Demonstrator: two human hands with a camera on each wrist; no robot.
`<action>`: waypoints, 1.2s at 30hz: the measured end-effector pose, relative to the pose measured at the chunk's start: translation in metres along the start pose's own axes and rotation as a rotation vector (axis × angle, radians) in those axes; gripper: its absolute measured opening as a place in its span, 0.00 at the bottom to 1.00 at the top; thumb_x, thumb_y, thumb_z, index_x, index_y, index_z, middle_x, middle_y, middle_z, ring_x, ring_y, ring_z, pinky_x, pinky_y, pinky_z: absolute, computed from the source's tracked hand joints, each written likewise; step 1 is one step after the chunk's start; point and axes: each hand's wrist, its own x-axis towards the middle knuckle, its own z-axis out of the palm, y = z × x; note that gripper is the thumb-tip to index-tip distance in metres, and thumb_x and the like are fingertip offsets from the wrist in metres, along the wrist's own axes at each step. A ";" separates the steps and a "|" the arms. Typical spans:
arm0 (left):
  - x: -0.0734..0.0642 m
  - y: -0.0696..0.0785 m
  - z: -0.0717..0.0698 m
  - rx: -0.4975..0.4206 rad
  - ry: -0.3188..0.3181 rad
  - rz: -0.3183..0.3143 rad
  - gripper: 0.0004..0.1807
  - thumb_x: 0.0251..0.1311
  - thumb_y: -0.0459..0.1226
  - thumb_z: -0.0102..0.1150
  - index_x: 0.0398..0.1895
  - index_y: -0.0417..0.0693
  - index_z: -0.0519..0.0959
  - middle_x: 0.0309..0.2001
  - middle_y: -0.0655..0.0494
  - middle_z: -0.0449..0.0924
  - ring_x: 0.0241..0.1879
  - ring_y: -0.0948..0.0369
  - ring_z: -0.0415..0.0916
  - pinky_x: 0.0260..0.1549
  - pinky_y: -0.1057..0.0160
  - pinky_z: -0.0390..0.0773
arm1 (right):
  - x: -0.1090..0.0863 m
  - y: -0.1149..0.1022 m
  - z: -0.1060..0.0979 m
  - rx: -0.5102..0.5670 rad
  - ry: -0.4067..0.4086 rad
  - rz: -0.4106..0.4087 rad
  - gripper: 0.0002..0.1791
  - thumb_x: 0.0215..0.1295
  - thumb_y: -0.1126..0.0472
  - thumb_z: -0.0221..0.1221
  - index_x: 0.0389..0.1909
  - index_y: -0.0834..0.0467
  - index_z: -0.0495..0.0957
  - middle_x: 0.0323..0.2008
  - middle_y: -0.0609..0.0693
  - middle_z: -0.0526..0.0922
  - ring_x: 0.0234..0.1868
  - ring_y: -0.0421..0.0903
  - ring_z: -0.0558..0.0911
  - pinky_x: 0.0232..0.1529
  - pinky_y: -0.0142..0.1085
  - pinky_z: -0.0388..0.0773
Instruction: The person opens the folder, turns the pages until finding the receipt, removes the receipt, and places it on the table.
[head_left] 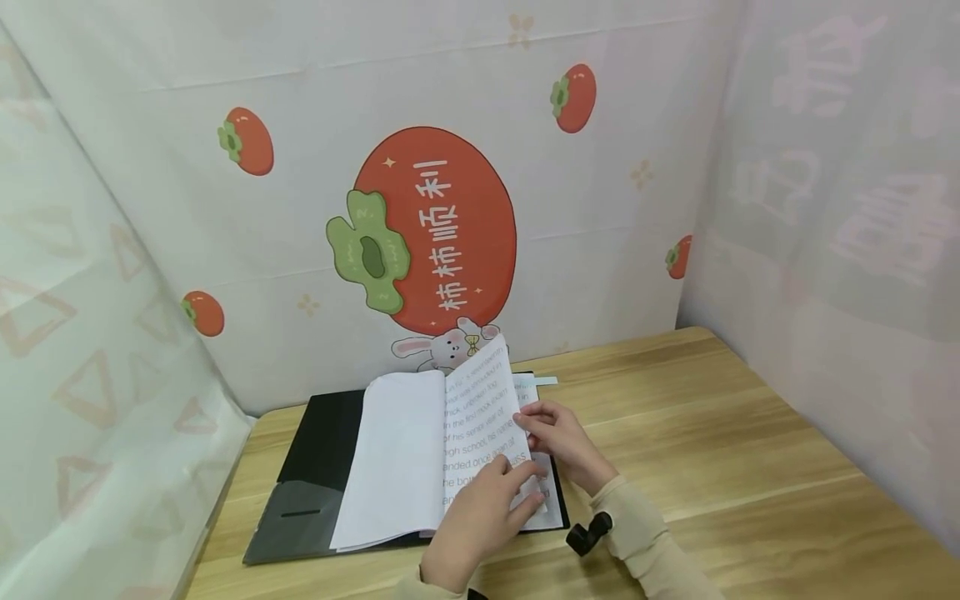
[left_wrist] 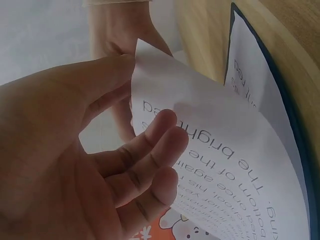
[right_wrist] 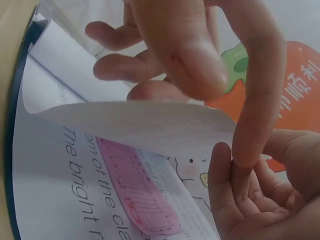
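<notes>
A black folder (head_left: 330, 425) lies spread on the table with white sheets inside. Its printed page (head_left: 476, 404) stands lifted and curves up from the middle. My right hand (head_left: 558, 442) pinches that page by its right edge. Lower down, my left hand (head_left: 487, 517) reaches across the page, thumb and index finger apart. In the left wrist view the left hand (left_wrist: 95, 150) has loosely bent fingers by the page (left_wrist: 210, 110). The right wrist view shows the left index finger meeting the right fingertips at the edge of the page (right_wrist: 125, 117), above another printed sheet (right_wrist: 55, 175).
Blank white paper (head_left: 397, 450) covers part of the folder's left side. A pale blue tab (head_left: 547, 381) sticks out at the upper right. A pink printed piece (right_wrist: 135, 190) shows under the page. The wood-grain table (head_left: 690, 450) extends rightward; a printed curtain (head_left: 615, 250) stands behind.
</notes>
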 end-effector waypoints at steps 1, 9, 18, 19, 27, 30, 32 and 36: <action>0.000 0.000 0.001 0.005 -0.003 0.001 0.15 0.73 0.48 0.64 0.60 0.66 0.82 0.35 0.63 0.68 0.28 0.69 0.62 0.26 0.69 0.68 | 0.000 0.000 0.000 0.016 -0.014 0.001 0.17 0.75 0.59 0.65 0.53 0.67 0.77 0.36 0.51 0.85 0.30 0.41 0.78 0.35 0.32 0.79; 0.001 0.002 0.004 0.030 0.025 0.023 0.13 0.75 0.53 0.60 0.55 0.62 0.83 0.37 0.62 0.72 0.31 0.67 0.66 0.30 0.66 0.73 | 0.000 -0.003 0.004 0.065 -0.021 0.013 0.17 0.74 0.59 0.66 0.53 0.66 0.77 0.35 0.51 0.83 0.30 0.42 0.77 0.35 0.33 0.78; 0.006 0.000 0.000 0.078 0.063 0.021 0.21 0.82 0.57 0.44 0.41 0.56 0.81 0.33 0.65 0.72 0.30 0.67 0.67 0.31 0.65 0.73 | -0.004 -0.007 0.006 0.016 0.005 0.010 0.17 0.72 0.59 0.67 0.53 0.65 0.77 0.30 0.49 0.82 0.28 0.42 0.77 0.34 0.36 0.76; 0.006 -0.001 0.000 0.080 0.069 0.028 0.21 0.82 0.57 0.44 0.39 0.56 0.80 0.33 0.65 0.72 0.29 0.66 0.67 0.31 0.65 0.73 | -0.004 -0.007 0.006 0.014 0.004 0.011 0.17 0.72 0.59 0.67 0.53 0.65 0.76 0.29 0.49 0.81 0.28 0.42 0.77 0.34 0.36 0.76; 0.008 -0.001 0.002 0.058 0.069 0.024 0.21 0.81 0.56 0.47 0.32 0.57 0.77 0.28 0.70 0.69 0.31 0.67 0.68 0.32 0.67 0.72 | -0.006 -0.010 0.008 -0.032 0.005 0.007 0.18 0.71 0.57 0.69 0.53 0.63 0.77 0.30 0.49 0.82 0.29 0.43 0.78 0.35 0.38 0.77; 0.007 -0.002 0.001 0.038 0.087 0.027 0.18 0.79 0.52 0.54 0.30 0.57 0.77 0.27 0.70 0.70 0.30 0.68 0.68 0.31 0.68 0.72 | -0.007 -0.010 0.009 -0.060 -0.004 -0.002 0.19 0.71 0.55 0.68 0.53 0.63 0.77 0.33 0.50 0.82 0.30 0.43 0.78 0.34 0.37 0.77; 0.006 -0.002 -0.001 0.032 0.106 0.037 0.15 0.77 0.48 0.60 0.30 0.56 0.78 0.27 0.69 0.71 0.30 0.68 0.68 0.31 0.69 0.72 | -0.006 -0.010 0.009 -0.070 -0.010 -0.004 0.19 0.72 0.53 0.67 0.52 0.63 0.77 0.35 0.51 0.82 0.31 0.44 0.78 0.34 0.36 0.77; 0.005 -0.004 -0.005 0.029 0.123 0.050 0.08 0.71 0.40 0.68 0.31 0.54 0.81 0.29 0.67 0.77 0.31 0.69 0.72 0.32 0.69 0.74 | -0.004 -0.006 0.008 -0.056 0.012 0.003 0.21 0.77 0.47 0.63 0.52 0.62 0.78 0.41 0.53 0.82 0.31 0.44 0.77 0.34 0.34 0.76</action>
